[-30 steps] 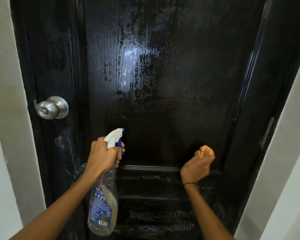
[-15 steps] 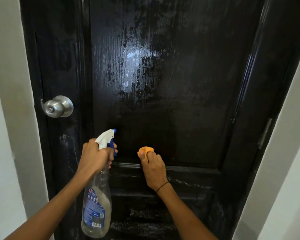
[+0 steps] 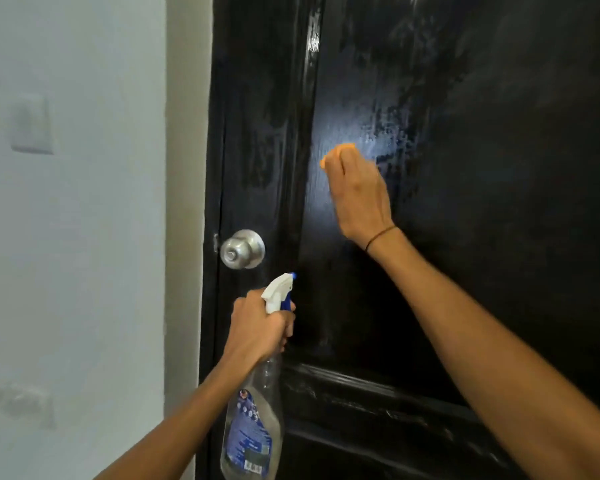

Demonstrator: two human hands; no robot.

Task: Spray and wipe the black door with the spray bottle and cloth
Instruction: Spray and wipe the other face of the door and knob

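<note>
The fingers (image 3: 343,161) of the right hand (image 3: 359,195) are curled round the orange cloth (image 3: 336,148), pressed against the black door (image 3: 482,237) at upper centre of the frame. The spray bottle (image 3: 253,427) is gripped at its neck by the left hand (image 3: 257,330), lower centre, below the knob (image 3: 242,249). The cloth is judged soft and light, best bunched in the fist; the bottle, smooth and part-filled, is best held at the neck.

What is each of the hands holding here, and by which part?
Left hand grips the spray bottle by its neck, under the trigger head. Right hand holds a bunched orange cloth against the black door.
</note>
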